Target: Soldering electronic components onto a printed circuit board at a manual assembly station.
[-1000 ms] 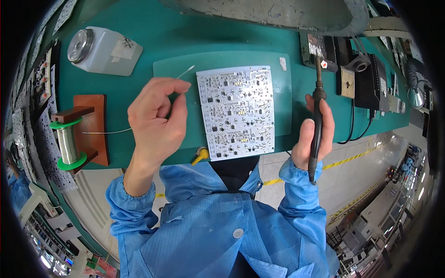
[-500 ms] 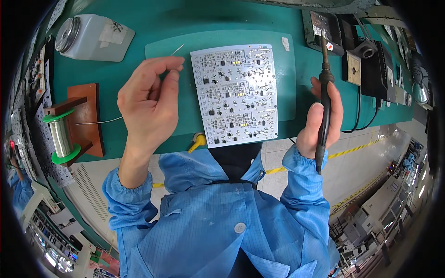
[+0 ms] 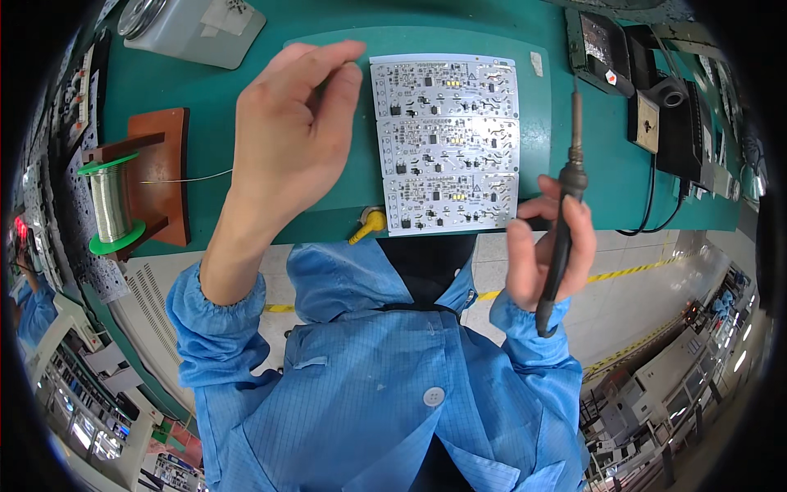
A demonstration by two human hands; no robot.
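Note:
A white circuit board panel [image 3: 449, 168] with small components in three similar sections lies on the green mat near the bench's front edge. My left hand [image 3: 297, 135] hovers left of it, thumb and forefinger pinched on a solder wire [image 3: 197, 179]. That wire runs from a spool [image 3: 112, 207] with green flanges and passes out of sight at the hand; its tip does not show. My right hand [image 3: 580, 238] grips a soldering iron [image 3: 573, 176] by its black handle, right of the panel's lower corner. The iron's metal tip points away from me, apart from the board.
The spool sits on a brown stand [image 3: 172, 176]. A translucent bottle [image 3: 201, 29] lies far left. At back right are a dark metal tray [image 3: 597, 49], a black soldering station [image 3: 684, 135] and cables. A yellow plug-like piece [image 3: 370, 223] rests at the front edge.
The view has shifted, so the bench items sit higher and further right. My right hand has drawn nearer to me and the board's lower corner. The wire tip beyond my left fingers no longer shows.

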